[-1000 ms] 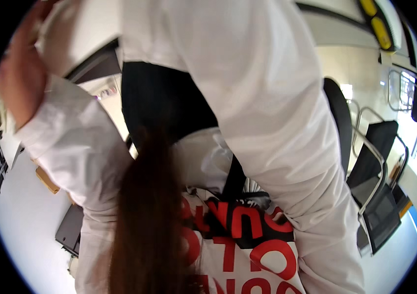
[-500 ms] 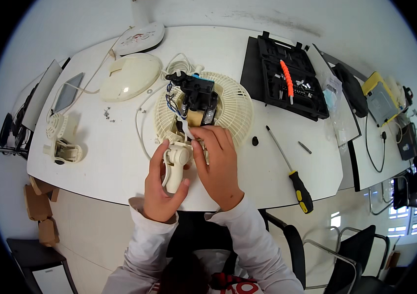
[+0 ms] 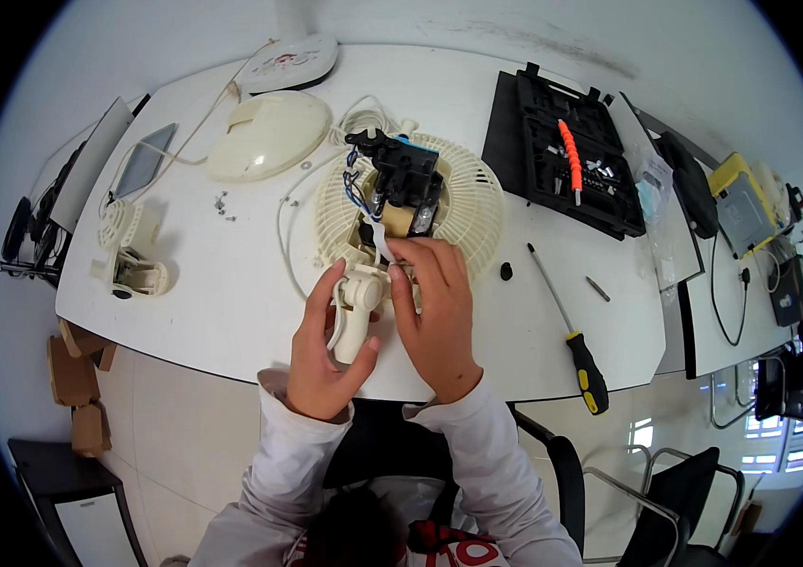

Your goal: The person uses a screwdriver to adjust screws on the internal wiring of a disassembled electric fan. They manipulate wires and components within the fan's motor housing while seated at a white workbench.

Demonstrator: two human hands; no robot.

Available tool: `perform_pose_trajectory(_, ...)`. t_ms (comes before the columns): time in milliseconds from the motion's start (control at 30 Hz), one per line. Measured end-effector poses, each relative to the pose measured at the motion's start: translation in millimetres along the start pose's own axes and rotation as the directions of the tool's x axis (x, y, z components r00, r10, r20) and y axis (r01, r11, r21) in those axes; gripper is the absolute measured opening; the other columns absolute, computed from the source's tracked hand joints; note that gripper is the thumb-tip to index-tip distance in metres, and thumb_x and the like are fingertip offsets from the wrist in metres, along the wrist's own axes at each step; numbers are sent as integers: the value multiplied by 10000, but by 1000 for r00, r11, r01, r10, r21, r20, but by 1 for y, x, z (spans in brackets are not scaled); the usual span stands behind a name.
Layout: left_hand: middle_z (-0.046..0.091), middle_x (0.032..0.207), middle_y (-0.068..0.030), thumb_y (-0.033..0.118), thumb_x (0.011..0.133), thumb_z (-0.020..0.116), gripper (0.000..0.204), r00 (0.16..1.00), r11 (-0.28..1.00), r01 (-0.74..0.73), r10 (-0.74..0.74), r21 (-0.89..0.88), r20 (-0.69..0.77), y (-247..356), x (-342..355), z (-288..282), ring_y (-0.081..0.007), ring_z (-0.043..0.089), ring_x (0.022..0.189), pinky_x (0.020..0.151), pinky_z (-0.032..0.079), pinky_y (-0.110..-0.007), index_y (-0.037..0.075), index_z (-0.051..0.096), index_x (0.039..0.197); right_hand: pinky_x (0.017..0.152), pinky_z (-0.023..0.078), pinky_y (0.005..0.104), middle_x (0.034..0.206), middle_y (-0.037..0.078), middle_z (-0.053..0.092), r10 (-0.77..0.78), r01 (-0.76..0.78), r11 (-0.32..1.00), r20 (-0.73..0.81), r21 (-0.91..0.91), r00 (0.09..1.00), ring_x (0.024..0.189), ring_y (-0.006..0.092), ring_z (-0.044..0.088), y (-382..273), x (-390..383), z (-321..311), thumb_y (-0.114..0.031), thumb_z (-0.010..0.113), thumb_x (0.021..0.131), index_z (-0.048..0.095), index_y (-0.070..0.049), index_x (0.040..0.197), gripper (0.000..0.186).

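My left hand (image 3: 321,369) grips a cream jointed neck piece (image 3: 359,312) with a cable along its side, in front of a cream round fan grille (image 3: 472,198). My right hand (image 3: 435,321) has curled fingers pinching a white wire sleeve (image 3: 378,236) just above that piece. A black motor housing (image 3: 406,170) with blue wires sits on the grille. A cream oval cover (image 3: 269,132) lies behind left, a cream bracket (image 3: 128,255) at left. To the right lie a black screwdriver (image 3: 586,373) with yellow accents, a small black knob (image 3: 505,270) and a bit (image 3: 597,288).
An open black toolbox (image 3: 600,194) with an orange flexible shaft stands right on the white table (image 3: 203,321). A tablet (image 3: 142,161), small screws (image 3: 222,203) and loose cables lie left and behind. Another table (image 3: 727,345) adjoins at right; chairs (image 3: 666,496) stand below.
A second ago the view was filled by white sleeves; now both hands are on the fan parts on the table. Since half a second ago they and the parts appear slightly farther right and up.
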State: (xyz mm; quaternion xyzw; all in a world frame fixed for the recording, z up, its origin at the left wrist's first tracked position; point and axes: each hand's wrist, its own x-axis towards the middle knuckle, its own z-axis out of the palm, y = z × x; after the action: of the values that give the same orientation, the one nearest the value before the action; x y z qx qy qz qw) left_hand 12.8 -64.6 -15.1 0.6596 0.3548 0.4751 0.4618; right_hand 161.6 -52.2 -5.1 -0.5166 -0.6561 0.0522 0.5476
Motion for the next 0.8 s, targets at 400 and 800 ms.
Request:
perform_pose_trajectory(400, 613, 1152, -107, 129, 864, 607, 365, 991, 989, -42, 60, 140, -120, 31, 36, -20, -174, 577, 1017, 876, 442, -300, -2, 578, 1203, 838, 437, 386, 1067, 118, 574, 43, -43, 999, 22, 23, 999, 965, 308, 528, -1, -3, 2, 11, 575, 836, 596, -24, 1124, 290)
perform_pose_trajectory(800, 617, 709, 15, 103, 819, 727, 134, 993, 993, 115, -114, -33, 9, 16, 77, -12, -24, 468, 582, 540, 377, -202, 11, 676, 902, 678, 484, 302, 1067, 107, 587, 26, -49, 963, -92, -266, 995, 912, 223, 588, 3, -3, -44, 43, 586, 837, 622, -71, 1161, 346)
